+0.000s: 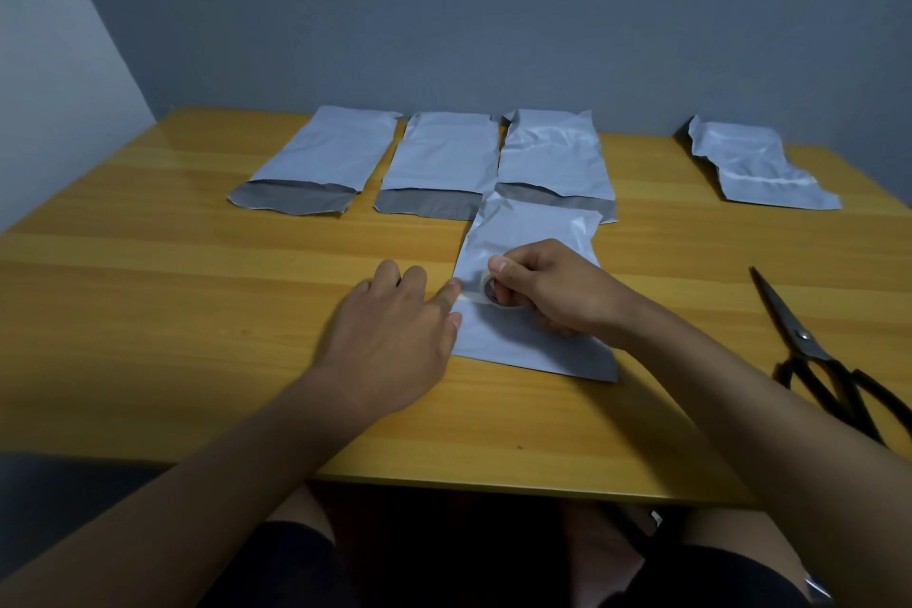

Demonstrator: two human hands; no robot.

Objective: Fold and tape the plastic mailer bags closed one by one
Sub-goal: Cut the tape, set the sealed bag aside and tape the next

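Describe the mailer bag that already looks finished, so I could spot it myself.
Start at the wooden table and follow its far edge to the right corner. The finished mailer bag lies there alone, apart from the row of three open bags. It is crumpled and shows no dark open flap.

We see a honey-yellow table (197, 262) with paler wood-grain streaks. The mailers (444, 153) along the upper middle of the frame are pale bluish-white, each with a dark grey inner flap. The roll of tape (488, 292) at the centre is whitish and clear. The scissors (809, 351) at the right edge are black. The wall (444, 5) is flat blue-grey.
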